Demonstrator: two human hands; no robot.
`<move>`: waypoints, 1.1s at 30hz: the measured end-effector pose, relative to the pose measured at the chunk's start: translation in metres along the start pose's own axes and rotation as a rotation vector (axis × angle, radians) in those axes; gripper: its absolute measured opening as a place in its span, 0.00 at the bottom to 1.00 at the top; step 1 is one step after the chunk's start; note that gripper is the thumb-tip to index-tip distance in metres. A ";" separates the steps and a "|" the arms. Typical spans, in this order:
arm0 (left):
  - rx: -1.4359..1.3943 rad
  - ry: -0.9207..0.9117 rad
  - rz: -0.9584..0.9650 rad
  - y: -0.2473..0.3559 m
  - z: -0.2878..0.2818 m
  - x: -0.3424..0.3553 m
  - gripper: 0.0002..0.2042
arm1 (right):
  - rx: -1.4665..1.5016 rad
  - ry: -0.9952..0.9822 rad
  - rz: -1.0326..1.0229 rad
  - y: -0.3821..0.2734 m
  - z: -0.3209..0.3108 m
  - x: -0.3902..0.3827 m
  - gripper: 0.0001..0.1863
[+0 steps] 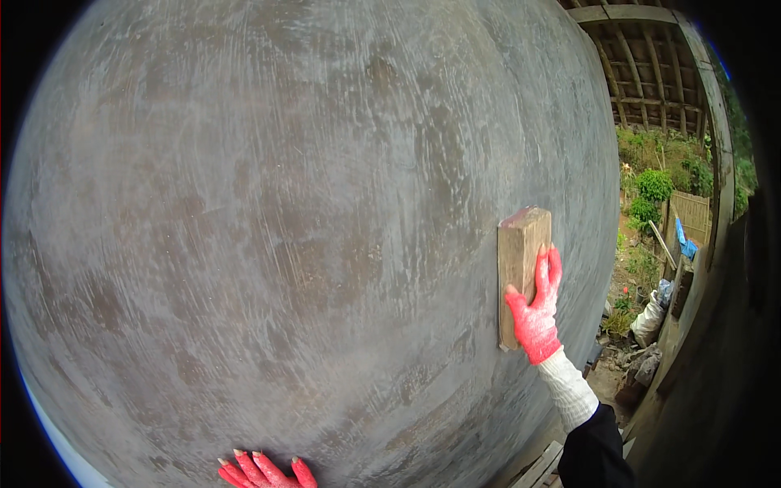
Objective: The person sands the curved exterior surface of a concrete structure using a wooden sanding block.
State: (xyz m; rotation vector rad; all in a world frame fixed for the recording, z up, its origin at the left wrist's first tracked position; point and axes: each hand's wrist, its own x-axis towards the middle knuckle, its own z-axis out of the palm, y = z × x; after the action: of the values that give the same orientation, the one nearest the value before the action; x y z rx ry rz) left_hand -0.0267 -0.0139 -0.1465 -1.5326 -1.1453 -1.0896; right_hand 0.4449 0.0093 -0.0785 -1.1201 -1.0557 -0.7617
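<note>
A grey plastered wall (285,244), streaked with pale marks and darker brown patches, fills most of the view. Against its right part, my right hand (538,319) grips a wooden sanding block (517,252), held upright with its flat face to the wall. A thin sheet edge shows along the block's top and bottom. The thumb is on the block's left side and the fingers on its right. At the lower edge, my left hand (272,473) rests on the wall with its fingers spread, holding nothing; its palm is cut off by the frame. Both gloves are red with bare fingertips.
Right of the wall's edge is an opening with a wooden post (720,138) and a slatted roof (651,73). Beyond it are green bushes (653,187), a bamboo fence (691,215), a white sack (648,317) and blue plastic (685,241). Planks (538,468) lie at bottom right.
</note>
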 end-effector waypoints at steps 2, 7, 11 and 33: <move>0.015 0.000 -0.017 0.001 -0.001 -0.002 0.37 | 0.045 0.050 0.079 -0.019 0.005 0.033 0.58; 0.017 0.025 -0.050 0.000 0.005 -0.001 0.36 | 0.080 -0.346 -0.736 -0.077 0.000 -0.030 0.44; -0.006 0.048 -0.048 0.001 0.012 0.000 0.36 | 0.129 -0.438 -0.637 -0.007 -0.019 -0.058 0.47; -0.652 0.136 0.452 0.203 -0.010 0.180 0.42 | 0.157 -0.343 -0.704 -0.052 -0.017 0.072 0.48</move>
State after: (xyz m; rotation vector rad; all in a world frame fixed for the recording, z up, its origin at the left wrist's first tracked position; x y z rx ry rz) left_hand 0.2025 -0.0243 -0.0016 -2.0424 -0.3123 -1.2828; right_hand 0.4277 -0.0203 0.0048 -0.7467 -1.8134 -1.0281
